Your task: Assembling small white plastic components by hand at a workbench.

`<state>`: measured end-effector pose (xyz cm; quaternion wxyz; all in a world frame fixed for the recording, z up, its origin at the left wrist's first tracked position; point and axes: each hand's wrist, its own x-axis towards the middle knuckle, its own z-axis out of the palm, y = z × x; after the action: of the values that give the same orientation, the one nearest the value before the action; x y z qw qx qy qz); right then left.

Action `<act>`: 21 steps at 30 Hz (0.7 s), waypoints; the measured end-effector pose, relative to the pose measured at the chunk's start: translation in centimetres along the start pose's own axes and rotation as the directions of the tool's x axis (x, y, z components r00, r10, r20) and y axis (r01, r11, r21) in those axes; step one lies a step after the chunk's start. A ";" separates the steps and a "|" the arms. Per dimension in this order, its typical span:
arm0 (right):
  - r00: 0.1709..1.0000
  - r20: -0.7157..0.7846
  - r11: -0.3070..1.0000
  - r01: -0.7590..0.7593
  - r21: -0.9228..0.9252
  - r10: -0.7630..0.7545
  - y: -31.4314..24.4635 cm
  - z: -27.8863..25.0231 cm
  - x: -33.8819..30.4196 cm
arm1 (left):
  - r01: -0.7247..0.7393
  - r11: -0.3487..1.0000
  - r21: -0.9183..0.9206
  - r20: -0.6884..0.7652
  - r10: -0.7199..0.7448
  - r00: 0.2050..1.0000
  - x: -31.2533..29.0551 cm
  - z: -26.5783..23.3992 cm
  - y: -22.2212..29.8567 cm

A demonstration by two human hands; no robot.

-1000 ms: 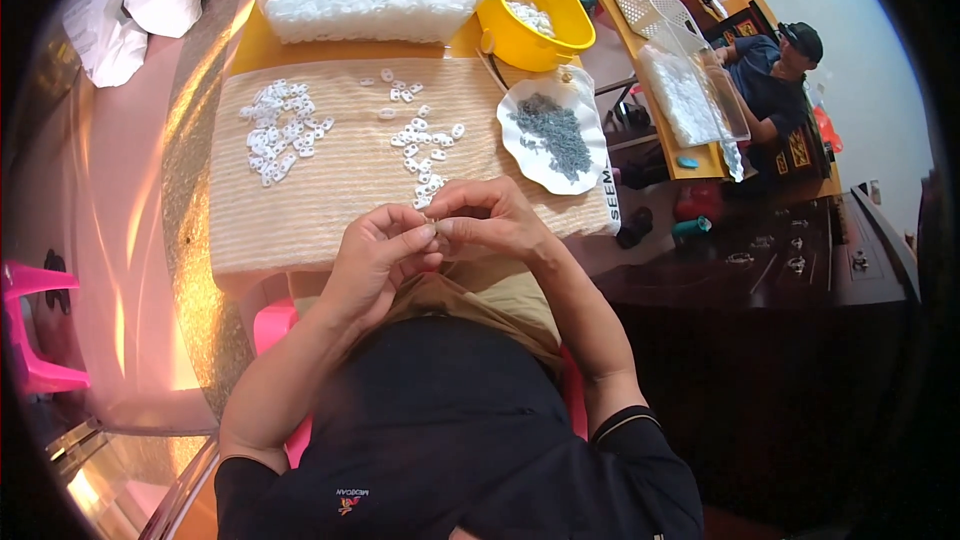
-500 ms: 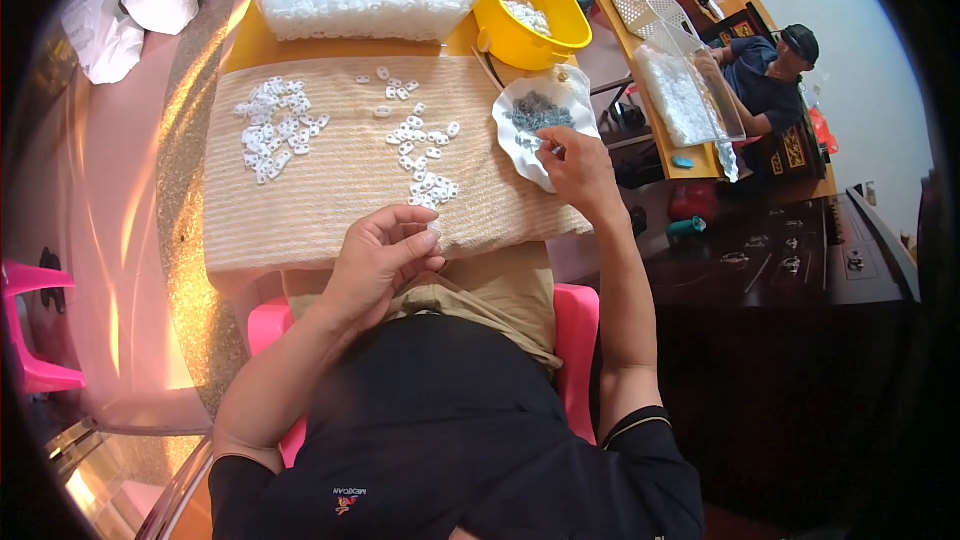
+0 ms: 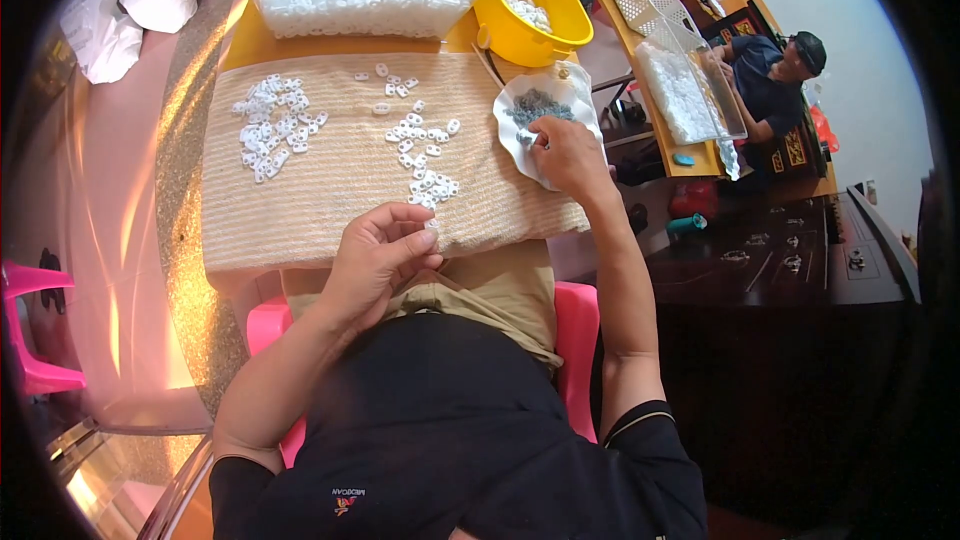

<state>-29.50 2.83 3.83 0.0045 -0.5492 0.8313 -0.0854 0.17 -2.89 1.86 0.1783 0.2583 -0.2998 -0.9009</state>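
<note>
My left hand (image 3: 378,252) pinches a small white plastic piece with holes (image 3: 431,224) between thumb and fingertips, at the near edge of the cloth. My right hand (image 3: 570,158) is over a white wavy-rimmed dish (image 3: 507,132), its fingers bent together. Whatever they pinch is too small to make out. Small grey pieces (image 3: 540,106) are heaped in the dish beyond those fingers. Just past my left hand, a cluster of loose white pieces (image 3: 432,186) lies on the striped beige cloth (image 3: 330,210). A larger pile of similar pieces (image 3: 275,125) lies at the left.
A clear tub (image 3: 365,0) full of white pieces stands at the far side, beside a yellow basin (image 3: 560,25) with more inside. To the right, another person (image 3: 765,70) sits at a board (image 3: 690,162) bearing a clear tub (image 3: 675,90). A pink stool (image 3: 40,330) stands left.
My right hand has shifted slightly left and away from me over the dish, its fingers nearer the grey heap. My left hand stays nearly still with its white piece.
</note>
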 end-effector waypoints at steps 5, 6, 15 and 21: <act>0.999 -0.002 0.999 0.032 -0.015 -0.032 -0.1 -0.1 0.3 | 0.001 1.000 0.012 0.012 -0.001 1.000 0.1 -0.2 -0.2; 0.998 0.000 0.998 0.061 -0.022 -0.061 -0.1 -0.2 0.4 | -0.001 1.000 0.013 0.020 0.000 1.000 0.0 -0.1 -0.1; 0.998 0.055 0.999 0.038 0.028 -0.040 -0.8 -1.0 0.1 | 0.000 1.000 0.002 -0.015 0.000 1.000 0.0 -0.2 -0.2; 0.993 -0.106 0.959 0.081 0.270 -0.054 0.9 -0.1 -1.1 | -0.034 0.998 -0.060 -0.023 0.033 0.999 0.2 -0.2 -0.1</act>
<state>-29.86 4.22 3.69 0.0369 -0.5667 0.7914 -0.2262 0.09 -3.03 1.53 0.2045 0.2577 -0.2746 -0.9036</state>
